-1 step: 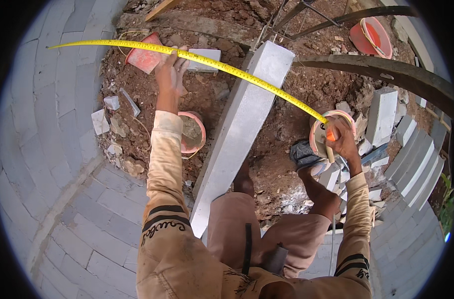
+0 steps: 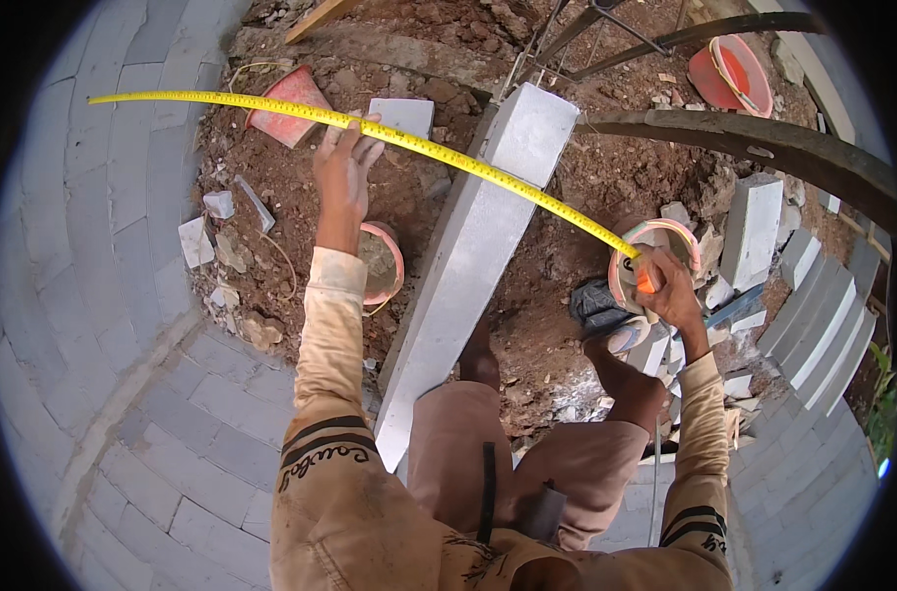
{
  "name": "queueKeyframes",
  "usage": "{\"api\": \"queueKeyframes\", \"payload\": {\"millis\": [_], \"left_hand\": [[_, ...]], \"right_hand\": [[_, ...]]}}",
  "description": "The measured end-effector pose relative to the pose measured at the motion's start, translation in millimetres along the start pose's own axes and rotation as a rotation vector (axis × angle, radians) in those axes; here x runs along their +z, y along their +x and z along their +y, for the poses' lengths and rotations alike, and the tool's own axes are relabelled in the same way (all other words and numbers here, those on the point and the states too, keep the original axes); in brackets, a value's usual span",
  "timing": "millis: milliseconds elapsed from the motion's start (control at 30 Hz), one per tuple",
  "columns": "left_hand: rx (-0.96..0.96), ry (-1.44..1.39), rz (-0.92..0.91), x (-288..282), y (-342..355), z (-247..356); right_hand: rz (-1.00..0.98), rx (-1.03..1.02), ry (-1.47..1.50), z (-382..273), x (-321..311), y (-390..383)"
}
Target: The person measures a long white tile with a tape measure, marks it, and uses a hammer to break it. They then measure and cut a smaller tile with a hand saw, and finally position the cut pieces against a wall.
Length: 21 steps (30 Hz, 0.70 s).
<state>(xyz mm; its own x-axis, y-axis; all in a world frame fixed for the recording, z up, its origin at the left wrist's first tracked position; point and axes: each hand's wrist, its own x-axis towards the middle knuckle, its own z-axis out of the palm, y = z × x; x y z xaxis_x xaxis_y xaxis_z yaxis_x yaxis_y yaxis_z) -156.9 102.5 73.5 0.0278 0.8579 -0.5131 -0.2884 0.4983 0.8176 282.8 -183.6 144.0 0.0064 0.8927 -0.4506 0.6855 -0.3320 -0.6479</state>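
A long yellow tape measure [image 2: 503,178] stretches across a long grey concrete block [image 2: 453,276] that lies lengthwise between my legs. My left hand [image 2: 342,182] grips the blade left of the block, fingers curled around it; its free end reaches out over the grey paving. My right hand [image 2: 670,291] holds the orange tape case [image 2: 646,278] above a pink bucket [image 2: 691,239] on the right. A second pink bucket [image 2: 397,264], with grey material in it, is partly behind my left arm.
A red bucket [image 2: 286,118] and a pale slab [image 2: 402,116] lie on rubble-strewn soil at the top left. Another red bucket [image 2: 729,77], dark curved beams [image 2: 734,133] and a metal frame are at top right. Stacked grey slabs [image 2: 803,325] stand right; paving [image 2: 133,295] covers the left.
Both hands and the tape have moved slightly toward my body, down in the picture. My right hand and the case have also shifted a little left.
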Motion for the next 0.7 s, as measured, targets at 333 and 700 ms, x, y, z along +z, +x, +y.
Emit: {"api": "queueKeyframes", "payload": {"millis": [333,700], "left_hand": [[-0.223,-0.123,0.139,70,-262,-73],[-0.266,-0.070,0.088,119,-410,-178]], "right_hand": [[-0.291,0.096,0.181,-75,33,-102],[-0.383,0.069,0.191,-19,34,-202]]}}
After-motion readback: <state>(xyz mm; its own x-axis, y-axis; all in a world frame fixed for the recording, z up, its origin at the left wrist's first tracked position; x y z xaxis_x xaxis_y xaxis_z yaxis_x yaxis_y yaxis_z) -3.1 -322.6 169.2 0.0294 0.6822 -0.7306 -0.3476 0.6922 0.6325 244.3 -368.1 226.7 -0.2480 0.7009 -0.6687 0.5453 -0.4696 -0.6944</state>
